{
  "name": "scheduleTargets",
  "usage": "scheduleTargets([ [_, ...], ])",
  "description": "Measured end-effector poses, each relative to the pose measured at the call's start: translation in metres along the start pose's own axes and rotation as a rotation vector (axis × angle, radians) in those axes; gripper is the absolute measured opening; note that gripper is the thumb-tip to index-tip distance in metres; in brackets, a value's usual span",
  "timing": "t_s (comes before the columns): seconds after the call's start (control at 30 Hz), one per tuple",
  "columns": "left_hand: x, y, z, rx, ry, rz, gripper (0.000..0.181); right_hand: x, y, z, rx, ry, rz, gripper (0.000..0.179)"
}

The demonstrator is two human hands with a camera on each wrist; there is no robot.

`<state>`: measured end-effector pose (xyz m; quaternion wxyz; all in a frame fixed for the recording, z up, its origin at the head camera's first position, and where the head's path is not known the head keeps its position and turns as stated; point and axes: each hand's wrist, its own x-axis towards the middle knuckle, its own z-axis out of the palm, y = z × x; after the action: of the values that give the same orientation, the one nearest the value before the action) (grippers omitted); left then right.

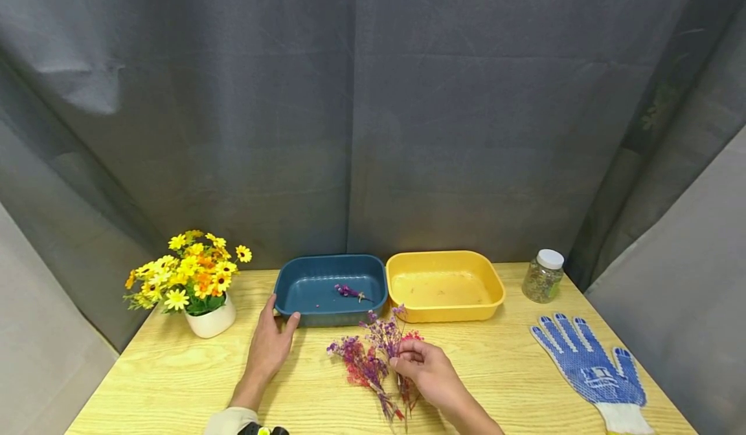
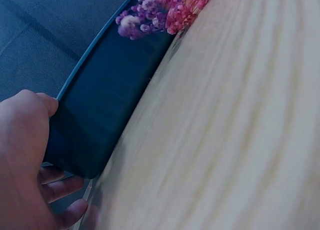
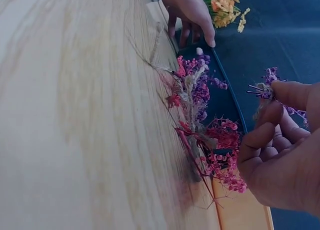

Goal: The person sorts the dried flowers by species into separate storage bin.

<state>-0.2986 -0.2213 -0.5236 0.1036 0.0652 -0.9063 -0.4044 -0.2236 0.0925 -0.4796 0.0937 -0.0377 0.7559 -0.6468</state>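
My right hand pinches a small purple dried-flower sprig between thumb and fingertips, near its cut stems. Under and beside it on the table lie pink and purple dried-flower bunches, their stems pointing toward me. At the front left corner of the blue bin is my left hand. Its thumb touches the rim, while the loosely spread fingers lie around the corner at the left end. Inside this bin rests another purple sprig.
Right beside the blue bin stands a yellow bin with a few small bits in it. A white pot of yellow flowers is at the left. On the right are a white-lidded jar and a blue-and-white glove. Grey curtain hangs behind.
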Motion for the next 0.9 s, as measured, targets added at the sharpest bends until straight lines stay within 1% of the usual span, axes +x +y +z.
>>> scheduleTargets([
  [0.13, 0.000, 0.000, -0.001, 0.001, -0.009, -0.008, 0.079, 0.002, -0.003, 0.000, 0.025, -0.006, 0.013, 0.028],
  [0.27, -0.001, 0.000, -0.002, -0.002, -0.006, -0.008, 0.081, 0.005, -0.008, -0.001, 0.062, -0.007, 0.009, 0.028],
  [0.33, -0.001, 0.000, -0.002, -0.006, 0.000, -0.001, 0.080, 0.007, -0.011, -0.002, 0.079, -0.003, 0.010, 0.028],
  [0.5, 0.000, -0.002, 0.000, -0.010, -0.001, -0.006, 0.078, 0.016, -0.019, -0.004, 0.104, 0.002, 0.012, 0.027],
  [0.63, 0.001, -0.003, 0.000, -0.012, -0.006, -0.005, 0.079, 0.026, -0.024, -0.007, 0.088, 0.025, -0.011, 0.024],
  [0.77, 0.001, -0.002, 0.000, -0.011, -0.005, 0.004, 0.082, 0.037, -0.029, -0.011, 0.041, 0.041, -0.046, 0.024],
  [0.9, 0.000, -0.001, 0.000, -0.016, -0.007, 0.003, 0.082, 0.048, -0.034, -0.013, -0.003, 0.032, -0.065, 0.024],
])
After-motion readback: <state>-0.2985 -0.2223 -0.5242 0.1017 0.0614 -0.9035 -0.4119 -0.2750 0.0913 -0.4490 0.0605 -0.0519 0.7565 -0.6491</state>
